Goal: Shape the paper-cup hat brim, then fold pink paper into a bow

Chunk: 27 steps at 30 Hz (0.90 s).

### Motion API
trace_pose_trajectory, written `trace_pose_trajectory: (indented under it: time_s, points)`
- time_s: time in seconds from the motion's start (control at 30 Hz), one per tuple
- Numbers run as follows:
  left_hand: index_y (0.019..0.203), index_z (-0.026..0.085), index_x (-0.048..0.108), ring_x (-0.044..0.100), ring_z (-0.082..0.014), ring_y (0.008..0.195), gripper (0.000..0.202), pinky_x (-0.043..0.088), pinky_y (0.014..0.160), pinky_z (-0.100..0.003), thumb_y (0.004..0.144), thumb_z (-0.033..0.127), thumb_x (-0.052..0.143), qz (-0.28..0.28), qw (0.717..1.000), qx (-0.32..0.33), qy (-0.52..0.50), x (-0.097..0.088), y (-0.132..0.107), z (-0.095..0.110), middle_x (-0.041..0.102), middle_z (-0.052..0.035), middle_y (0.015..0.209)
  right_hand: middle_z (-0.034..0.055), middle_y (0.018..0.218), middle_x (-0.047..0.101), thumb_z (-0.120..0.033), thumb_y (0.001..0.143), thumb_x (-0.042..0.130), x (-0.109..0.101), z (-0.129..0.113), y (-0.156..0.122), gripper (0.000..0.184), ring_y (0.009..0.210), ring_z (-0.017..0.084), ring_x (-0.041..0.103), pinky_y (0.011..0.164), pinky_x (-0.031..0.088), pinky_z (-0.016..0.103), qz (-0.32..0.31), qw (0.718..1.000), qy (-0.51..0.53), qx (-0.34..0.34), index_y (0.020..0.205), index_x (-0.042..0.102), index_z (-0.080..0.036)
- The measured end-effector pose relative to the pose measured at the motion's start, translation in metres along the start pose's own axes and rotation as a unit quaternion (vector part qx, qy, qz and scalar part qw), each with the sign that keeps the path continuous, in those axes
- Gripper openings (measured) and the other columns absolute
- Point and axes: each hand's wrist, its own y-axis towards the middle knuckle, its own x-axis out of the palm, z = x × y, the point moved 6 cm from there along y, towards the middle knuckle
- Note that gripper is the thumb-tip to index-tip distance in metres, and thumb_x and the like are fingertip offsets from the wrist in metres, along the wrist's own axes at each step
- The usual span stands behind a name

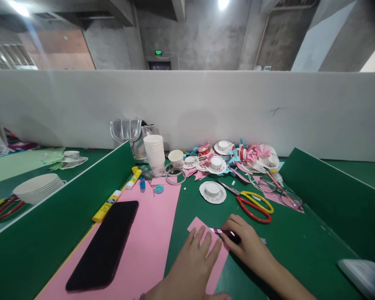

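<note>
My left hand (192, 262) lies flat with its fingers spread, pressing on a narrow piece of pink paper (220, 266) on the green table. My right hand (248, 241) is closed around the dark handle of a utility knife (232, 236). The knife's blade points left and touches the paper's upper right edge, just beyond my left fingertips. Past my hands sits a white paper disc with slit edges and a small cup base in its middle (212, 190). Beside it, open scissors (253, 204) with red and yellow handles lie on the table.
On the left, a black phone (104, 246) rests on a large pink sheet (153, 233), near glue sticks (106, 206). Stacked paper cups (154, 154), a silver bag (128, 131) and decorated paper pieces (217, 162) stand behind. Eyeglasses (290, 199) lie right; green dividers (334, 200) flank the table.
</note>
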Motion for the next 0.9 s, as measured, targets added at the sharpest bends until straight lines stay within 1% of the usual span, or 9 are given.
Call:
trace_pose_trajectory:
  time_s: [0.13,0.27,0.37,0.57,0.73,0.9]
  points:
    - [0.128,0.013,0.030,0.033,-0.0338,0.117,0.077,0.026,0.095,-0.050,0.072,0.067,0.026,0.007,1.000,-0.003,-0.004,-0.003,0.000,0.001,0.042,-0.0152,0.126,0.0030,0.071,0.049,-0.019,0.083,0.041,0.001,0.002,-0.002,0.015,0.067,0.015,0.046,0.059,0.040,0.028,0.005,1.000,0.001,-0.005,0.070,0.050,-0.018]
    - [0.127,0.014,0.032,0.035,-0.0335,0.115,0.076,0.028,0.095,-0.048,0.071,0.066,0.029,0.018,1.000,-0.004,0.003,-0.002,0.000,0.000,0.043,-0.0144,0.125,0.0024,0.069,0.048,-0.020,0.082,0.042,-0.001,0.006,-0.002,0.015,0.065,0.015,0.047,0.058,0.040,0.027,0.004,1.000,0.007,-0.010,0.070,0.050,-0.018]
    - [0.127,0.015,0.032,0.034,-0.0338,0.116,0.076,0.027,0.095,-0.049,0.071,0.066,0.030,0.014,1.000,-0.004,0.001,-0.001,0.001,0.000,0.043,-0.0148,0.126,0.0016,0.067,0.048,-0.019,0.081,0.043,-0.002,0.006,-0.001,0.015,0.064,0.014,0.047,0.057,0.039,0.026,0.000,1.000,0.013,-0.010,0.068,0.051,-0.018]
    - [0.128,0.013,0.031,0.033,-0.0344,0.117,0.076,0.027,0.095,-0.050,0.073,0.066,0.026,-0.008,1.000,-0.007,-0.020,-0.003,0.001,0.000,0.042,-0.0162,0.126,0.0017,0.069,0.049,-0.017,0.081,0.044,-0.001,0.002,0.004,0.015,0.065,0.014,0.047,0.058,0.039,0.025,0.009,1.000,0.011,-0.015,0.068,0.051,-0.018]
    - [0.127,0.013,0.031,0.031,-0.0341,0.118,0.076,0.026,0.095,-0.050,0.072,0.066,0.028,0.005,1.000,-0.004,-0.019,-0.004,0.001,0.001,0.043,-0.0163,0.125,0.0024,0.069,0.049,-0.017,0.080,0.045,0.002,-0.001,0.012,0.014,0.066,0.014,0.047,0.059,0.040,0.026,0.009,1.000,0.004,-0.025,0.068,0.052,-0.017]
    - [0.129,0.013,0.029,0.032,-0.0345,0.118,0.077,0.026,0.095,-0.050,0.073,0.066,0.026,0.005,1.000,-0.004,-0.018,-0.003,0.001,0.001,0.041,-0.0164,0.127,0.0028,0.070,0.049,-0.015,0.080,0.045,0.003,-0.001,0.014,0.012,0.067,0.015,0.047,0.059,0.040,0.026,0.002,1.000,0.000,-0.025,0.070,0.053,-0.017]
